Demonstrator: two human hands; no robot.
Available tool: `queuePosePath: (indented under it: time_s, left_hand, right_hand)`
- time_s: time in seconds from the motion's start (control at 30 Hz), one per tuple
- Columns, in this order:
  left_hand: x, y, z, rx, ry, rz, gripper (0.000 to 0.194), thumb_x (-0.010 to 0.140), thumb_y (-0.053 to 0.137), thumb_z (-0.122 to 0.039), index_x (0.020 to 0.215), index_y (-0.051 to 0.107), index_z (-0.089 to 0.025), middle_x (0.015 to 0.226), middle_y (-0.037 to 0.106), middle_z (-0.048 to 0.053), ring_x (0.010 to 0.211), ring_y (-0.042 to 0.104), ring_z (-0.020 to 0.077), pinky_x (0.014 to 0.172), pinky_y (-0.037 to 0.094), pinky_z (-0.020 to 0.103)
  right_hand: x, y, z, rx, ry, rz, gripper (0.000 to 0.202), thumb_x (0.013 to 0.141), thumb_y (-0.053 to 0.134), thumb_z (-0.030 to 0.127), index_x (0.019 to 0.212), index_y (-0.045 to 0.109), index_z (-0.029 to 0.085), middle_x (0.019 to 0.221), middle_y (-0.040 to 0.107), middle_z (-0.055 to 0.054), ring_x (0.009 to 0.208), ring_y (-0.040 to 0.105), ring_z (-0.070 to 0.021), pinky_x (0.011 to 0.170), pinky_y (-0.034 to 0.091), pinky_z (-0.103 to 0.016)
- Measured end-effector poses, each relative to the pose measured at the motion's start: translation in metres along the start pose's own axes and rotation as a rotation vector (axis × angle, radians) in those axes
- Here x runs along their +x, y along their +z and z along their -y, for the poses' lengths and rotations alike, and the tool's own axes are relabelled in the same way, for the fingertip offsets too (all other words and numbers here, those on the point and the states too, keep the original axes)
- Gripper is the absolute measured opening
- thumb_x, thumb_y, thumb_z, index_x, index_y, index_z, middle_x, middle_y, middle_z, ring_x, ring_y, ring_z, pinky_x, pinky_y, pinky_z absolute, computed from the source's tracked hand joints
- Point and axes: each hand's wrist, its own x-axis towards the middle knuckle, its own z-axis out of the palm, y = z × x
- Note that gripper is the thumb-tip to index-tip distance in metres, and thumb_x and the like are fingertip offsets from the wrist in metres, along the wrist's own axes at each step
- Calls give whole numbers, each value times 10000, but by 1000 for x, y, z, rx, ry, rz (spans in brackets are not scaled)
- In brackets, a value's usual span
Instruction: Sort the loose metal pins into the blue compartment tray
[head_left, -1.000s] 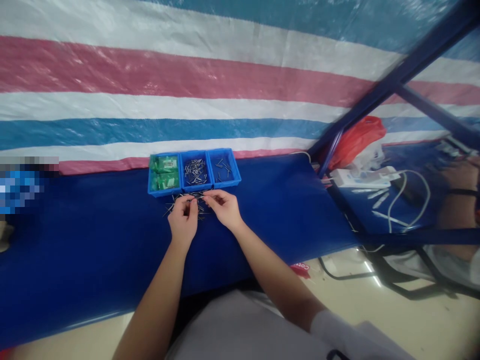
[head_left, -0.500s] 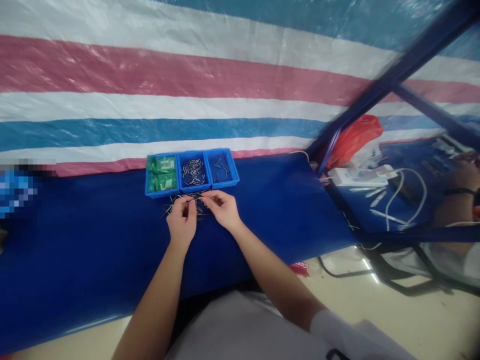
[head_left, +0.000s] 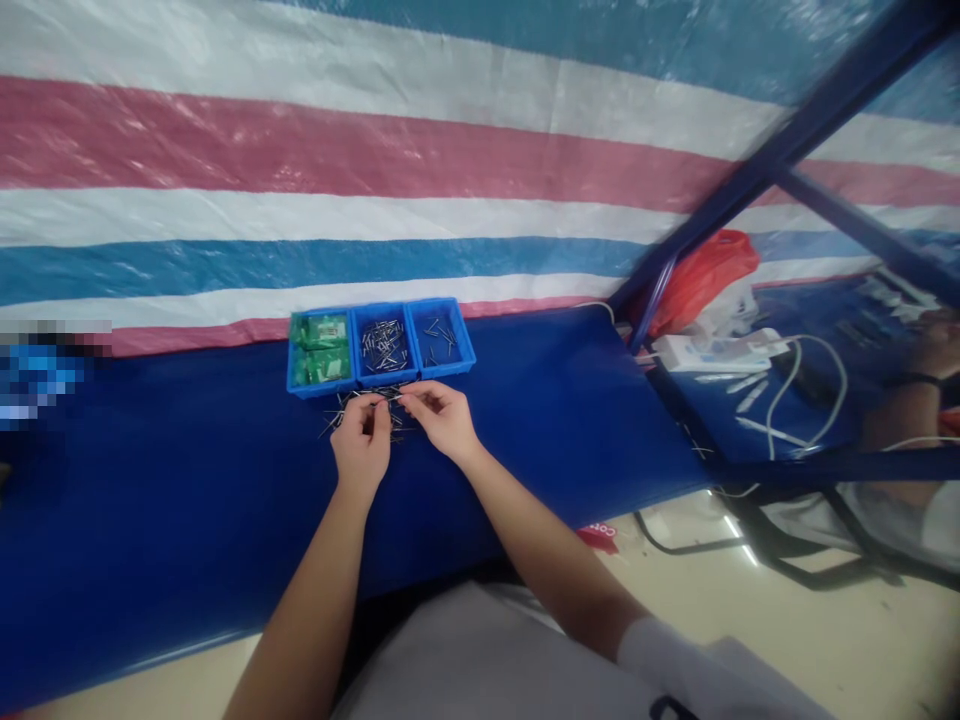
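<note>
My left hand (head_left: 361, 440) and my right hand (head_left: 444, 418) meet in front of the bins, fingertips pinched. A thin, shiny metal pin (head_left: 393, 399) seems to run between the two pinches; its exact kind is too small to make out. Beneath and around my fingers lies a loose pile of thin metal pins (head_left: 397, 436), partly covered by my hands. Just beyond stand three joined blue bins. Green packets (head_left: 322, 347) fill the left bin (head_left: 321, 389), many short metal pins (head_left: 385, 345) lie in the middle bin (head_left: 386, 379), and several more are in the right bin (head_left: 466, 350).
A dark blue cover lies over the table (head_left: 187, 480), with a striped plastic sheet (head_left: 450, 160) behind. To the right, a blue metal frame (head_left: 705, 230) divides off another table holding a red bag (head_left: 712, 275), a white power strip (head_left: 720, 352) and a cable. Another person's arm (head_left: 900, 420) is there.
The view has shifted very slightly. Both hands keep the same pinched pose over the pile, and the bins' contents look the same.
</note>
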Motion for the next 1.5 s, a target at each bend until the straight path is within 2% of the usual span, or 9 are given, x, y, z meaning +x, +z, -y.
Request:
queuePosePath:
  time_s: [0.77, 1.5]
  left_hand:
    - [1, 1, -2, 2, -11, -14, 223, 896, 558, -391, 990, 644, -208, 644, 652, -27, 581, 622, 108, 628, 482, 227]
    - [1, 0, 0, 50, -8, 21, 249, 917, 543, -425, 962, 638, -199, 642, 654, -23, 581, 628, 113, 649, 477, 233]
  right_hand:
    - [-1, 1, 4, -10, -3, 9, 289, 760, 748, 456, 895, 731, 202, 845, 750, -52, 740, 700, -178, 718, 576, -315]
    - [0, -1, 1, -32, -6, -5, 301, 757, 741, 470, 896, 734, 204, 859, 756, -51, 747, 704, -176, 718, 576, -311]
